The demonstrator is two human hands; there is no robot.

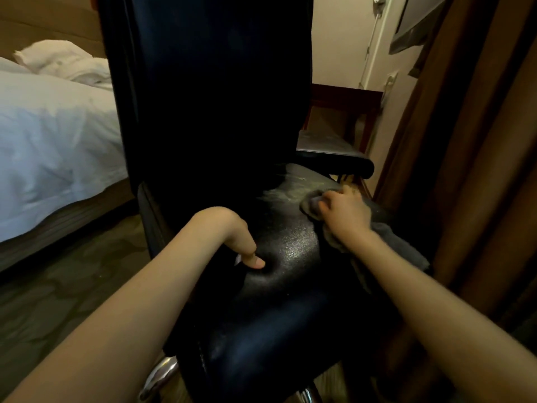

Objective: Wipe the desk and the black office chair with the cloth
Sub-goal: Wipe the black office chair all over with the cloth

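The black office chair (pixel 279 301) fills the middle of the view, its tall backrest rising ahead and its shiny seat below me. My right hand (pixel 344 212) grips a bunched grey cloth (pixel 398 245) and presses it on the right side of the seat, near the right armrest (pixel 334 158); part of the cloth trails back under my wrist. My left hand (pixel 235 234) holds the seat's left edge, its thumb pressing a dent into the cushion and its fingers hidden behind the edge. The desk is not identifiable in view.
A bed with white bedding (pixel 55 141) and pillows (pixel 61 61) stands to the left. Dark carpet (pixel 58 301) lies between bed and chair. Brown curtains (pixel 479 141) hang close on the right. A wooden stand (pixel 345 97) sits behind the chair by the wall.
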